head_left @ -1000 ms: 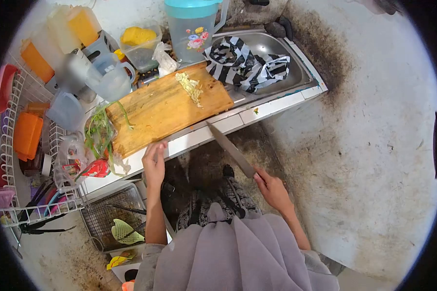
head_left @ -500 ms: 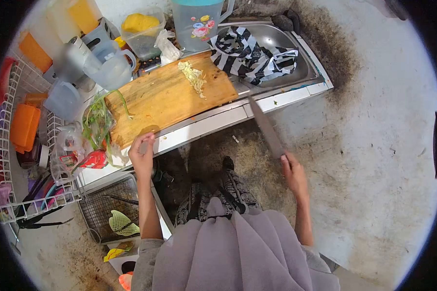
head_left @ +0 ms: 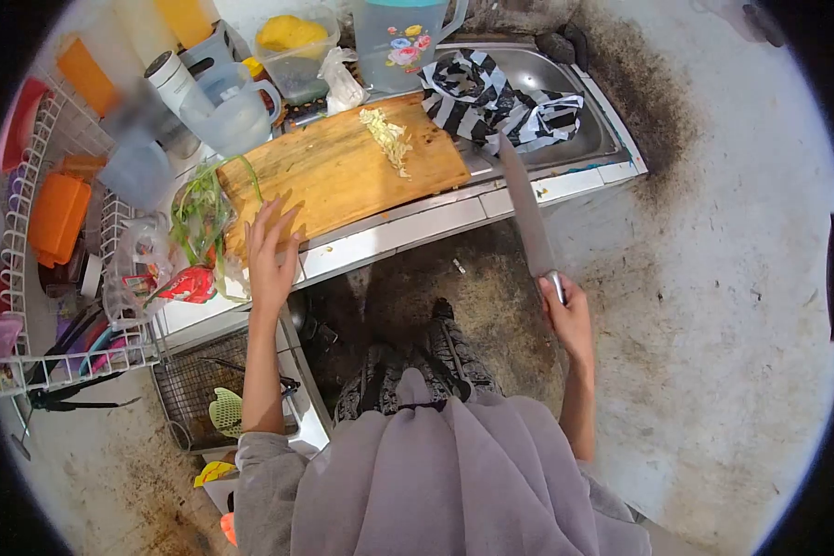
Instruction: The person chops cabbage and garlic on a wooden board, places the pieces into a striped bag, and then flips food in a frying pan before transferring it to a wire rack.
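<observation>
My right hand [head_left: 568, 320] is closed round the handle of a large knife [head_left: 526, 211], whose blade points up toward the sink, right of the wooden cutting board [head_left: 324, 176]. My left hand [head_left: 271, 258] has its fingers spread at the board's lower left edge and holds nothing. A small pile of chopped pale pieces [head_left: 386, 141] lies on the upper right part of the board. Green leafy stalks in a clear bag [head_left: 195, 218] rest against the board's left end, beside a red packet [head_left: 189, 284].
A striped black-and-white bag [head_left: 500, 102] lies in the metal sink [head_left: 598, 134]. Behind the board stand a flowered pitcher [head_left: 394, 46], a tub with something yellow [head_left: 292, 56] and a clear jug [head_left: 232, 116]. A white wire rack [head_left: 14, 269] is at far left.
My left hand has opened its fingers and reached up onto the board's edge. The knife in my right hand has turned more upright. The whole view has shifted slightly.
</observation>
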### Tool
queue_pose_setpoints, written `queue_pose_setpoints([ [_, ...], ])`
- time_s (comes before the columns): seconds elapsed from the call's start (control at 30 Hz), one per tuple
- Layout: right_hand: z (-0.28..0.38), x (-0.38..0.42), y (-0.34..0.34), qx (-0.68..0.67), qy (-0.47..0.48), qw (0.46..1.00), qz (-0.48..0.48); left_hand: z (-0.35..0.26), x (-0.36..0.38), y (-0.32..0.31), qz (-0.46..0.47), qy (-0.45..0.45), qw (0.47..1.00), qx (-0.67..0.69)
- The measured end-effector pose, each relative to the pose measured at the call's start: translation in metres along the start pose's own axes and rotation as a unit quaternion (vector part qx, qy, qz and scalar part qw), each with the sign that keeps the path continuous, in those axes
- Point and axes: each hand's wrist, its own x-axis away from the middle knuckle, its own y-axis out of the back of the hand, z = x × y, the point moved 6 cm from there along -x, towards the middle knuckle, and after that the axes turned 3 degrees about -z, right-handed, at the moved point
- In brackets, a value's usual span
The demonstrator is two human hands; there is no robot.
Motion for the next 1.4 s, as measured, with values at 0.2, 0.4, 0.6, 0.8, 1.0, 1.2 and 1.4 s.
queue_pose_setpoints([
  [0.2,0.077,-0.034,-0.051,0.044,0.148,0.988,-0.012,-0.005,0.024,0.019,-0.054,0.054,0.996,0.033],
  [0.4,0.101,-0.082,-0.096,0.045,0.348,0.936,-0.039,-0.002,0.062,0.017,-0.075,0.084,0.991,0.075],
  [0.6,0.102,-0.103,-0.107,0.092,0.300,0.949,-0.034,0.001,0.073,0.018,-0.067,0.096,0.992,0.051],
  [0.8,0.088,-0.122,-0.113,0.146,0.305,0.939,-0.058,0.004,0.072,0.003,0.000,0.069,0.997,-0.028],
  [1.0,0.070,-0.139,-0.115,0.079,0.200,0.977,-0.013,0.008,0.066,0.003,0.006,0.083,0.994,-0.068],
  [1.2,0.070,-0.131,-0.116,0.108,0.285,0.951,-0.046,0.007,0.065,-0.001,0.061,0.083,0.988,-0.113],
  [1.4,0.057,-0.132,-0.117,0.079,0.244,0.966,-0.034,0.007,0.064,0.003,0.065,0.096,0.988,-0.102],
])
